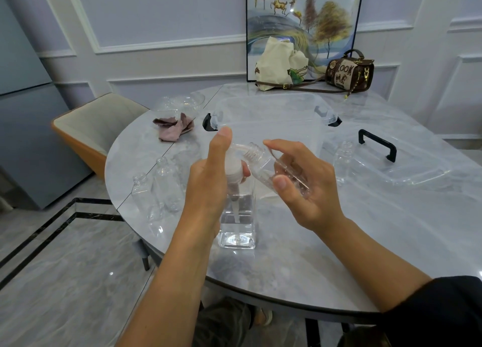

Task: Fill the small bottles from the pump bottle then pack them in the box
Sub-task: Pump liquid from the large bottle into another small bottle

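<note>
A clear square pump bottle [236, 226] with liquid in its lower part stands on the marble table [339, 242]. My left hand [208, 174] grips its white pump head, thumb up. My right hand [300, 179] holds a small clear bottle [263, 165] tilted, its threaded neck right at the pump's spout. Two small open bottles [142, 192] [167, 182] stand to the left and another [343, 158] to the right. A clear plastic box [268, 117] with black latches sits behind my hands.
The box lid [396, 161] with a black handle lies at the right. A pink cloth [174, 128] and a clear bowl [182, 102] sit at the back left. A cloth bag [279, 65] and a brown handbag [349, 72] stand by the framed picture. A chair [96, 122] is left of the table.
</note>
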Motion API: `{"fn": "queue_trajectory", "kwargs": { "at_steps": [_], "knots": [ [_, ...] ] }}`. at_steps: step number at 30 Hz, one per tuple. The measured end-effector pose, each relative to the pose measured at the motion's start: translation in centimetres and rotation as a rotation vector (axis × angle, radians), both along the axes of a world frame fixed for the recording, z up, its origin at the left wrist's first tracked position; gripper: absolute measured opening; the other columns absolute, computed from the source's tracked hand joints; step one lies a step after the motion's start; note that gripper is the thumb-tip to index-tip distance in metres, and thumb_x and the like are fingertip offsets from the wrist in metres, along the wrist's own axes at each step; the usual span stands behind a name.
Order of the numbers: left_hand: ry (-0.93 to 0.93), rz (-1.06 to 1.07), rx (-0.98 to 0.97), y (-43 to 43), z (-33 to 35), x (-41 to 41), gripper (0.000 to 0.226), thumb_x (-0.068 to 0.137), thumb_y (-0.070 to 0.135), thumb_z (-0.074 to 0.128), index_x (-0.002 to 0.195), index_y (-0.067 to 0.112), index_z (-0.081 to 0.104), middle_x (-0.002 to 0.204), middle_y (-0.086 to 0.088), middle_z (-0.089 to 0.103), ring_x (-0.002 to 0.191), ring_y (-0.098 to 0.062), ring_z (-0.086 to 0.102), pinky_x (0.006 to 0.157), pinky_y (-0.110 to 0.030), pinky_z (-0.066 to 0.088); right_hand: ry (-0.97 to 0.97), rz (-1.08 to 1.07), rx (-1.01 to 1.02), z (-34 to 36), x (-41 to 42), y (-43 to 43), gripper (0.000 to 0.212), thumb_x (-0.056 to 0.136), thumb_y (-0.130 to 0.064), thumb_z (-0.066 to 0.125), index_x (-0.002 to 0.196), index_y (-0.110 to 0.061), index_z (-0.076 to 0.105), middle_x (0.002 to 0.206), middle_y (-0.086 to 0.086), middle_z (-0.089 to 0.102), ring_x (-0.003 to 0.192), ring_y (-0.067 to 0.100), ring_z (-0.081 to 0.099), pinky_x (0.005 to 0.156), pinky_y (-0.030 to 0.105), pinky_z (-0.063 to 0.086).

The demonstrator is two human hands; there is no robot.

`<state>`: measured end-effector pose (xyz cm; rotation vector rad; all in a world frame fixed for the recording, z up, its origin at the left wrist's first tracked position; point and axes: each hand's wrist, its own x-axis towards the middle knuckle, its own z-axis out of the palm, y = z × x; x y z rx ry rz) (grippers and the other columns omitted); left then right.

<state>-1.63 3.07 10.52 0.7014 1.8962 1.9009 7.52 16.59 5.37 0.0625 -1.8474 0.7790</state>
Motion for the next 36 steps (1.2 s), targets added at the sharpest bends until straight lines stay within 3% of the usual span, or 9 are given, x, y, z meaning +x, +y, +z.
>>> {"fn": "queue_trajectory", "kwargs": {
  "at_steps": [6, 11, 15, 18, 24, 27, 30, 33, 36],
  "knots": [
    [0.004, -0.038, 0.008, -0.1, -0.1, 0.0, 0.092, 0.065, 0.096, 0.039, 0.077, 0.013, 0.076, 0.093, -0.016, 0.078, 0.098, -0.034, 0.073, 0.101, -0.053, 0.053, 0.012, -0.004, 0.008, -0.1, 0.1, 0.2, 0.043, 0.094, -0.028, 0.057, 0.126, 0.001, 0.064, 0.084, -0.014, 0.057, 0.067, 0.002, 0.053, 0.067, 0.011, 0.040],
    [0.031, -0.087, -0.010, 0.0, -0.3, -0.9, 0.100, 0.066, 0.103, 0.034, 0.074, 0.013, 0.077, 0.087, -0.014, 0.078, 0.089, -0.032, 0.073, 0.093, -0.049, 0.055, 0.018, 0.003, 0.012, -0.1, 0.0, 0.2, 0.044, 0.094, -0.027, 0.058, 0.126, 0.002, 0.065, 0.084, -0.013, 0.057, 0.068, 0.000, 0.053, 0.068, 0.010, 0.041],
    [0.031, -0.117, -0.017, 0.1, -0.5, -1.1, 0.107, 0.065, 0.103, 0.033, 0.089, 0.011, 0.081, 0.095, -0.016, 0.079, 0.103, -0.039, 0.073, 0.103, -0.058, 0.052, 0.022, -0.002, 0.012, -0.1, 0.0, 0.1, 0.044, 0.094, -0.028, 0.057, 0.126, 0.002, 0.065, 0.083, -0.013, 0.057, 0.068, 0.000, 0.053, 0.069, 0.010, 0.040],
    [0.020, -0.102, -0.028, 0.2, -0.3, -1.0, 0.095, 0.071, 0.099, 0.038, 0.091, 0.017, 0.081, 0.098, -0.016, 0.079, 0.106, -0.039, 0.073, 0.104, -0.060, 0.051, 0.024, -0.005, 0.011, -0.1, 0.0, 0.2, 0.044, 0.094, -0.028, 0.057, 0.126, 0.002, 0.065, 0.084, -0.014, 0.056, 0.067, 0.002, 0.053, 0.069, 0.010, 0.040],
    [0.005, -0.038, -0.027, 0.1, -0.1, -0.5, 0.058, 0.092, 0.070, 0.050, 0.079, 0.021, 0.079, 0.099, -0.019, 0.078, 0.104, -0.045, 0.070, 0.099, -0.061, 0.052, 0.017, -0.003, 0.019, -0.1, 0.0, 0.1, 0.045, 0.094, -0.029, 0.058, 0.123, 0.004, 0.066, 0.083, -0.011, 0.058, 0.065, 0.005, 0.054, 0.067, 0.011, 0.040],
    [-0.004, -0.028, -0.025, 0.1, -0.2, -0.5, 0.053, 0.096, 0.054, 0.052, 0.065, 0.018, 0.076, 0.079, -0.014, 0.073, 0.079, -0.039, 0.068, 0.087, -0.057, 0.056, 0.001, -0.003, 0.028, -0.1, 0.1, 0.2, 0.045, 0.093, -0.030, 0.060, 0.122, 0.004, 0.068, 0.082, -0.010, 0.060, 0.063, 0.012, 0.056, 0.066, 0.014, 0.041],
    [-0.011, -0.028, -0.030, 0.1, -0.1, -0.4, 0.051, 0.099, 0.045, 0.051, 0.057, 0.026, 0.074, 0.071, -0.006, 0.069, 0.071, -0.026, 0.062, 0.074, -0.043, 0.051, -0.010, -0.004, 0.029, -0.1, 0.1, 0.2, 0.045, 0.093, -0.031, 0.061, 0.121, 0.003, 0.069, 0.079, -0.006, 0.062, 0.061, 0.017, 0.057, 0.064, 0.016, 0.043],
    [-0.013, -0.033, -0.020, 0.2, 0.1, -0.3, 0.053, 0.099, 0.043, 0.051, 0.054, 0.029, 0.073, 0.068, -0.003, 0.069, 0.068, -0.021, 0.062, 0.073, -0.039, 0.050, -0.021, 0.002, 0.022, 0.0, 0.2, 0.2, 0.044, 0.092, -0.031, 0.061, 0.122, 0.001, 0.069, 0.073, 0.004, 0.062, 0.059, 0.019, 0.055, 0.062, 0.018, 0.043],
    [0.001, -0.045, -0.023, 0.2, 0.0, -0.2, 0.054, 0.100, 0.047, 0.050, 0.054, 0.028, 0.073, 0.069, -0.003, 0.070, 0.069, -0.020, 0.062, 0.077, -0.042, 0.050, -0.021, -0.002, 0.015, 0.1, 0.1, 0.2, 0.044, 0.093, -0.030, 0.060, 0.122, 0.001, 0.068, 0.075, 0.000, 0.061, 0.060, 0.016, 0.055, 0.064, 0.015, 0.042]
  ]
}}
